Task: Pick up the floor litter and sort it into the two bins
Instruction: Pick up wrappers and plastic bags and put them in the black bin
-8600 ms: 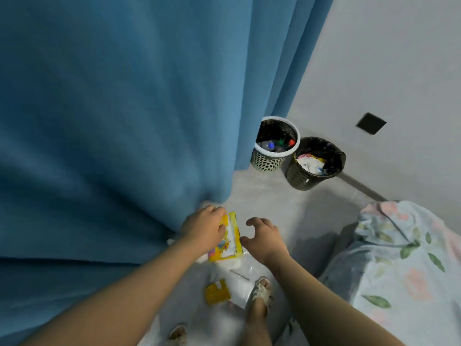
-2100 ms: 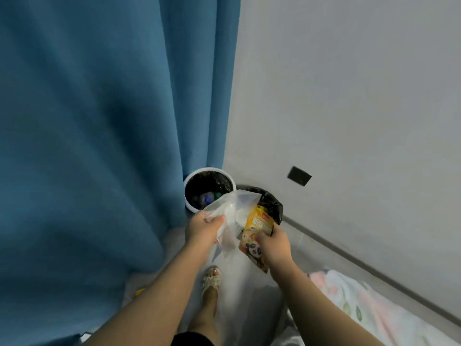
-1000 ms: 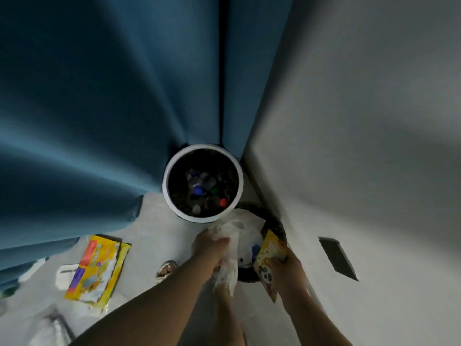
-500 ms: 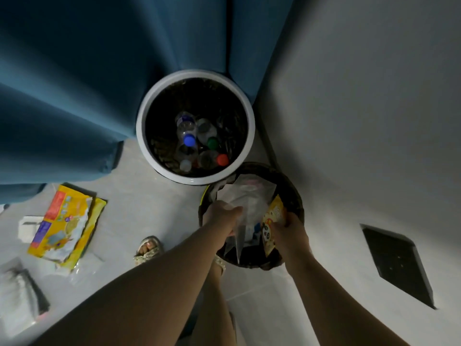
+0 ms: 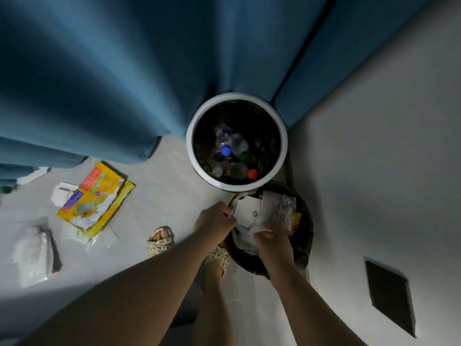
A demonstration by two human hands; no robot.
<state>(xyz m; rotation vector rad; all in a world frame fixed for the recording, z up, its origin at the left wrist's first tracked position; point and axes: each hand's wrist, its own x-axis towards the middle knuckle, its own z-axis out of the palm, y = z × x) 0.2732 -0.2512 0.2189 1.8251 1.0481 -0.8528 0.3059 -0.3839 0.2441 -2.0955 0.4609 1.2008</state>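
I am looking straight down on two bins in a corner. The white-rimmed bin (image 5: 190, 146) holds several plastic bottles (image 5: 225, 149). The black bin (image 5: 306, 236) touches it on the near side and holds white paper (image 5: 247, 211), a clear plastic bag (image 5: 282, 208) and a yellow snack packet (image 5: 296, 217) at its right wall. My left hand (image 5: 216, 218) is at the black bin's left rim, fingers pinched together beside the paper. My right hand (image 5: 271, 240) reaches into the bin with its fingers curled over a white scrap (image 5: 262, 230).
On the floor to the left lie a torn yellow packet (image 5: 96, 199), a white carton (image 5: 61, 197) and a clear bag (image 5: 35, 253). My sandalled feet (image 5: 161, 242) stand just in front of the bins. A blue curtain (image 5: 124, 71) hangs behind, a grey wall (image 5: 374, 158) to the right.
The clear plastic bag has left my left hand and the snack packet my right; both now lie in the black bin. My hands have dropped lower onto the litter.
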